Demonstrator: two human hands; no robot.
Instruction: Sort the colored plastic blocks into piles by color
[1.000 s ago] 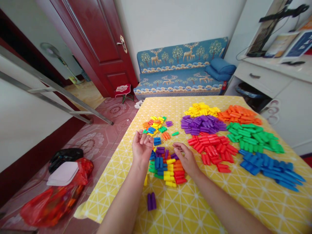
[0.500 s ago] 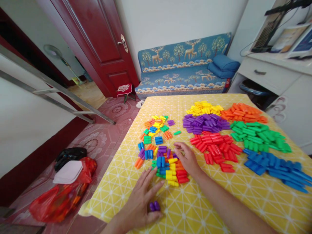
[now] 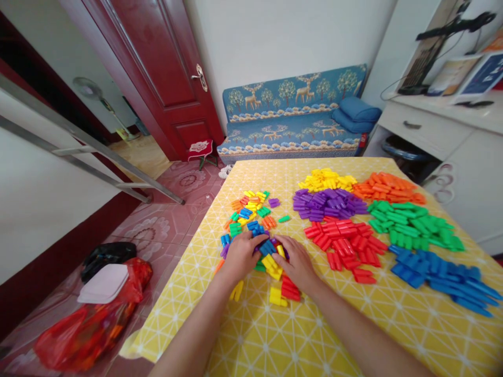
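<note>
Small bullet-shaped plastic building blocks of mixed colours lie bunched between my two hands. My left hand (image 3: 242,255) curls over the left side of the bunch, its thumb against the blue blocks (image 3: 268,247). From the right, my right hand (image 3: 297,263) closes in with bent fingers touching the yellow blocks (image 3: 271,266). Some blocks there are tilted; others are hidden under my fingers. Red blocks (image 3: 290,289) lie just below my right hand, a yellow pair (image 3: 278,297) beside them. Another yellow piece (image 3: 236,291) sits below my left wrist.
Sorted piles spread over the table's right side: yellow (image 3: 328,179), purple (image 3: 328,204), orange (image 3: 389,188), red (image 3: 346,241), green (image 3: 416,225) and blue (image 3: 440,275). More mixed blocks (image 3: 251,204) lie farther back. A patterned sofa (image 3: 291,115) stands beyond the table (image 3: 306,335).
My left hand has moved forward and closed in on the mixed blocks. My right hand has come nearer too. The blocks between them have shifted and bunched up; the two purple pieces near my left thumb no longer show there.
</note>
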